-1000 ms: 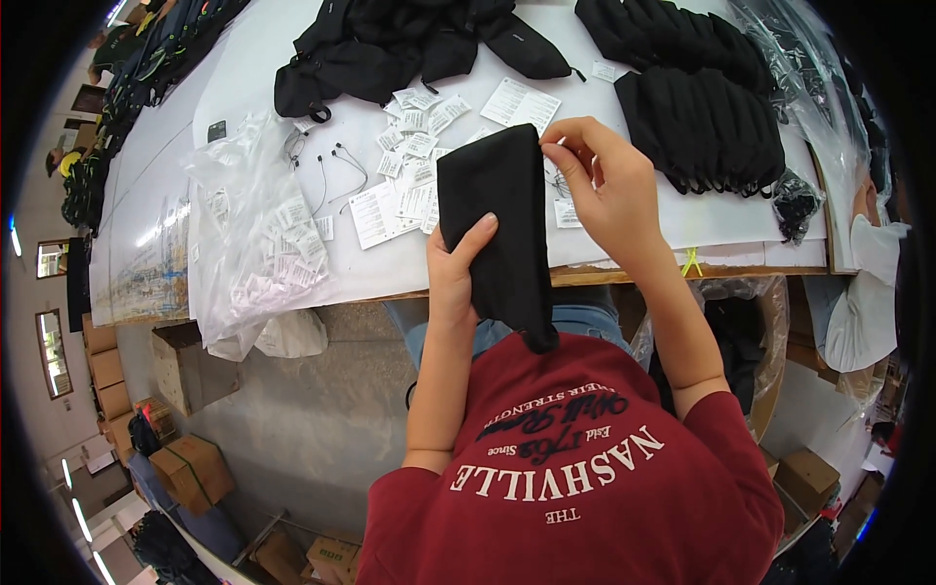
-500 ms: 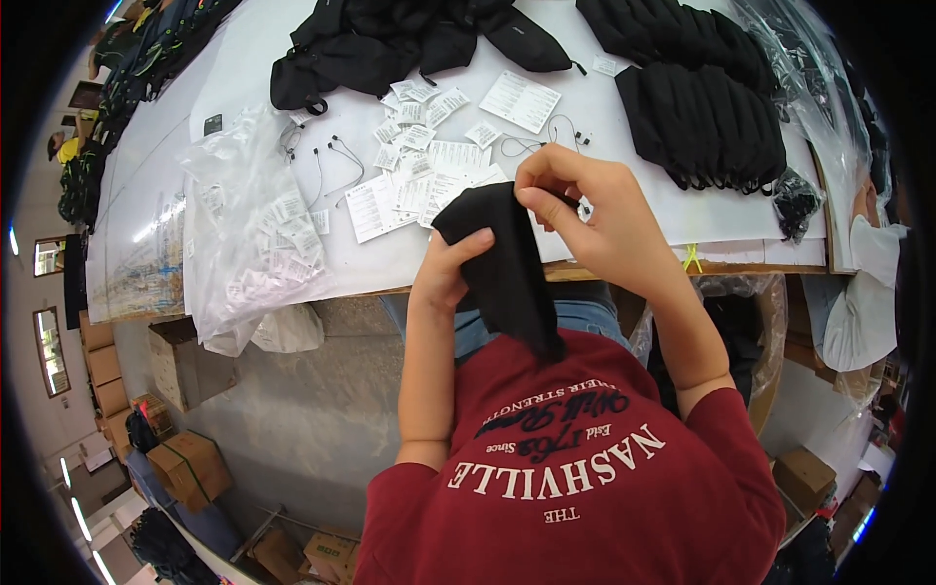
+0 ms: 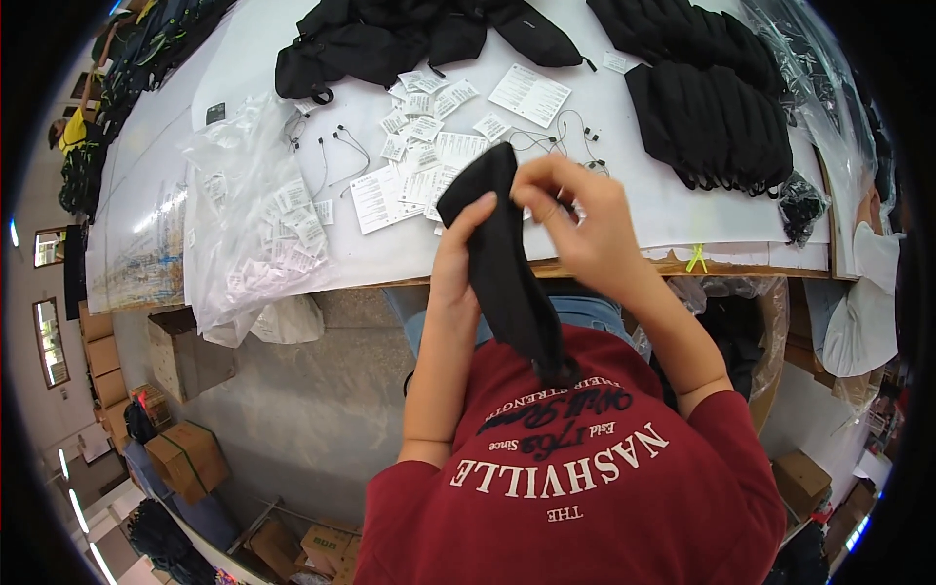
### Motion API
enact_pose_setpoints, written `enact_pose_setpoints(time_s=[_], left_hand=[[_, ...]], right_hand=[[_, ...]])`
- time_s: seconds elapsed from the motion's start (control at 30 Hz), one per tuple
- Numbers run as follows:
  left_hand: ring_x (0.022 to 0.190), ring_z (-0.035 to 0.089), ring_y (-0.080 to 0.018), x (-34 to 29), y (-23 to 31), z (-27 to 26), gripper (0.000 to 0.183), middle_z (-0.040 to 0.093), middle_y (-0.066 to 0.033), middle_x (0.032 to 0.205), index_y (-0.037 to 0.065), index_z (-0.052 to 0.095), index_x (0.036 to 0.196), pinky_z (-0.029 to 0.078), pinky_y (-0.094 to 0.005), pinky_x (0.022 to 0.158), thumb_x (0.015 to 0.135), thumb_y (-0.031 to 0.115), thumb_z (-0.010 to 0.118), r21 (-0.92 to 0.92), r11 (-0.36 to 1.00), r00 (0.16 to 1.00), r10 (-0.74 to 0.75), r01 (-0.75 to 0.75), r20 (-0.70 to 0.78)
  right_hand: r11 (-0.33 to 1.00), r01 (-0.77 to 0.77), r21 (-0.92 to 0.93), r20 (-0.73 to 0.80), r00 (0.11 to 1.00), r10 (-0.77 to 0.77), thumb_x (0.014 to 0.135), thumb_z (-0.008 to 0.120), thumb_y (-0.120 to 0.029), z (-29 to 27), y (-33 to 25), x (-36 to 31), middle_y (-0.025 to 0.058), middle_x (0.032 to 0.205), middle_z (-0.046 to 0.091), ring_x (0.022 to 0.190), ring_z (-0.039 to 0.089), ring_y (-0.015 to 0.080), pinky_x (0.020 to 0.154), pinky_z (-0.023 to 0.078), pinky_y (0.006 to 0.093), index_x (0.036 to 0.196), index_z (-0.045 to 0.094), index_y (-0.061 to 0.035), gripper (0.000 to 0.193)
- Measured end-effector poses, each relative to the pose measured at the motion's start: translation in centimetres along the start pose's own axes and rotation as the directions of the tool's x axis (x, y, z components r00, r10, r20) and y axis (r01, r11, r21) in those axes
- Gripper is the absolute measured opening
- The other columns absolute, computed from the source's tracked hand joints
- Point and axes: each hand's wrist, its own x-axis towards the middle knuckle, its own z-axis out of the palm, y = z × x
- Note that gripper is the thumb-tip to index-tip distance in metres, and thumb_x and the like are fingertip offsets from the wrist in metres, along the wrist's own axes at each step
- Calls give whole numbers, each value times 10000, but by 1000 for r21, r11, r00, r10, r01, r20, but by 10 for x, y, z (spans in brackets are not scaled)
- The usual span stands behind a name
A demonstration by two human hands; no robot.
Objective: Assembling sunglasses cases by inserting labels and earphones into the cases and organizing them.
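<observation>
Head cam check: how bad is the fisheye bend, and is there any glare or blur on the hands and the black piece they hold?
Head view: the table edge bows strongly and the corners go black; glare sits on the clear plastic bags and the white tabletop at left; the left hand, right hand and black fabric piece look sharp, though the fabric shows little detail.

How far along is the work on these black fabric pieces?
Apparently done: a neat row of black fabric pieces lies stacked on the white table. In hand: the left hand and right hand hold one black fabric piece. Left: a loose black heap and scattered white paper tags.
</observation>
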Motion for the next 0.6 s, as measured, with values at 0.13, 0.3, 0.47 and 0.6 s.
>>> enact_pose_setpoints(time_s=[0.13,0.3,0.47,0.6], left_hand=[[540,543,-161,-1,14,12,273,566,-71,630,37,578,835,467,-270,490,897,298,532,-102,995,995,-30,20,-96],[467,304,-72,5,26,-3,257,336,34,556,86,465,750,315,-214,440,911,272,539,-126,991,998,54,-49,38],[501,300,-58,2,28,-2,234,362,40,621,84,465,761,318,-203,471,913,245,543,-131,986,994,100,-104,-42],[506,308,-57,2,28,-5,193,388,36,648,78,488,791,307,-203,468,910,216,551,-180,979,994,90,-99,-61]], right_hand=[[990,-111,91,292,953,80,831,602,-57,5,-13,-24,64,728,579,628,547,133,567,422,243,864,576,-7,64],[991,-93,99,438,898,40,821,612,-66,2,-20,-28,88,743,599,653,577,202,598,444,276,855,578,-18,68],[990,-125,63,580,812,66,808,613,-82,3,-19,-34,87,762,607,702,595,256,636,459,311,839,578,-27,72],[989,-137,56,619,782,74,820,601,-100,2,-20,-36,83,766,603,713,595,259,652,462,319,839,577,-27,78]])
